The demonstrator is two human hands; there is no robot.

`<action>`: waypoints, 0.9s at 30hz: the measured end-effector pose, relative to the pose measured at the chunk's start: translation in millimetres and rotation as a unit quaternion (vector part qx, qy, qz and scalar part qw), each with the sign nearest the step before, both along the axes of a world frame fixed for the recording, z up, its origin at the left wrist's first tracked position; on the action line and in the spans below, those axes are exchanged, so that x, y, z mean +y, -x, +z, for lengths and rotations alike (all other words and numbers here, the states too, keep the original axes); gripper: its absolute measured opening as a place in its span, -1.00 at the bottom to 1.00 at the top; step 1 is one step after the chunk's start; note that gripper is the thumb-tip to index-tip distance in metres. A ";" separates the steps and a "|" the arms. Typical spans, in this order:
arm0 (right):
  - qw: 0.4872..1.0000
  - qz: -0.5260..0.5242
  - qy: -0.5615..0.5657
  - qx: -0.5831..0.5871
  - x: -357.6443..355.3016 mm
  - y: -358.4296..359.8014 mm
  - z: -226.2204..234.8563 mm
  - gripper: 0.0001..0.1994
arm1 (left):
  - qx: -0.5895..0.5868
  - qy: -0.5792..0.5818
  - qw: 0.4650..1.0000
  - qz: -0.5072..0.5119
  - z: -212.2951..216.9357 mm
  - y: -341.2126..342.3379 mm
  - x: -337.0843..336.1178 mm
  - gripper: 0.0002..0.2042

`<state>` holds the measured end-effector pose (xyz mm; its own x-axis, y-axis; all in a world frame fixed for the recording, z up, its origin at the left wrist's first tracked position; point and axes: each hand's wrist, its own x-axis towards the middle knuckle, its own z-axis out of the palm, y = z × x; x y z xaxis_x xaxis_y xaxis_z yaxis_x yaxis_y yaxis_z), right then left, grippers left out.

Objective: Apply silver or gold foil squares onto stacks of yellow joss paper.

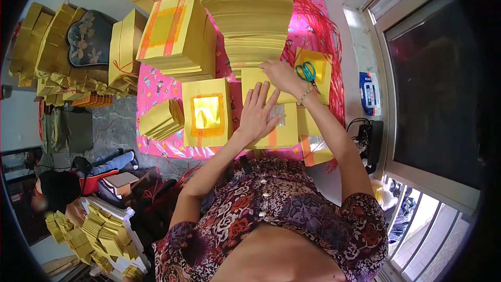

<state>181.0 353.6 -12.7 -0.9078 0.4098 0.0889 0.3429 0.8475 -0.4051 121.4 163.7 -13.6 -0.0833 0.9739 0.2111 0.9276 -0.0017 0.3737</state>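
Observation:
Yellow paper (285, 135) lies in front of me on the table, with a silvery patch partly showing under my hands. My left hand (254, 113) rests flat on it, fingers spread. At the paper's far edge is my right hand (282, 79), its fingers bent and drawn together on the paper; a bracelet circles that wrist. Green-handled scissors (306, 72) lie on yellow paper just right of that hand. Left of my left hand sits a yellow stack (227, 117) with a shiny gold square (206, 112) framed in orange.
A tall pile of yellow paper (250, 18) stands beyond my hands. Bigger yellow stacks (201, 42) and a small folded bundle (162, 120) are at left. Red strings (334, 47) hang along the pink tablecloth's (151, 91) right side. Another person (78, 188) is at lower left.

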 end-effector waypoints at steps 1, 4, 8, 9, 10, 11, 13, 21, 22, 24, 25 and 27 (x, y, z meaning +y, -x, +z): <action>1.000 0.007 0.016 -0.014 -0.5 1.7 1.8 -0.73 | 0.003 0.003 1.000 -0.001 -0.8 0.6 0.9 -0.23; 1.000 0.007 -0.001 0.011 -0.7 2.6 -0.3 -0.77 | 0.000 0.004 1.000 -0.003 -3.2 2.0 2.5 -0.24; 0.998 -0.012 0.050 -0.023 -1.4 2.6 7.1 -0.72 | -0.006 0.004 1.000 -0.005 -4.4 3.5 2.8 -0.24; 0.998 -0.013 0.055 -0.020 -0.3 2.6 6.0 -0.72 | -0.006 0.004 1.000 -0.006 -4.3 3.7 3.2 -0.24; 0.998 -0.014 0.060 -0.016 0.8 2.6 5.1 -0.72 | -0.006 0.006 1.000 -0.008 -4.2 4.0 3.4 -0.23; 0.998 -0.015 0.060 -0.016 2.0 2.4 3.9 -0.72 | -0.006 0.008 1.000 -0.010 -4.1 4.1 3.8 -0.23; 0.999 -0.007 0.054 -0.005 2.6 2.5 2.6 -0.73 | -0.006 0.009 1.000 -0.012 -4.1 4.6 4.2 -0.23; 0.999 -0.003 0.051 -0.011 3.4 1.7 2.7 -0.74 | 0.009 0.008 1.000 -0.022 -4.3 7.6 5.4 -0.21; 0.999 -0.002 0.047 -0.006 3.5 1.6 2.0 -0.75 | 0.009 0.010 1.000 -0.023 -4.4 7.7 5.4 -0.21; 0.999 -0.001 0.047 -0.008 3.7 2.2 1.6 -0.75 | 0.009 0.011 1.000 -0.025 -4.8 7.8 5.2 -0.21; 0.999 -0.001 0.047 -0.009 3.5 2.5 1.8 -0.75 | 0.010 0.011 1.000 -0.024 -5.2 8.1 5.2 -0.21; 0.999 -0.003 0.044 -0.013 2.8 2.9 2.1 -0.74 | 0.011 0.011 1.000 -0.023 -5.8 8.3 5.1 -0.21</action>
<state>178.1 356.4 -10.6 -0.9072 0.4198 0.0297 0.3583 0.8074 -0.4688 113.1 168.8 -19.4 -0.0346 0.9811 0.1902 0.9348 -0.0356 0.3533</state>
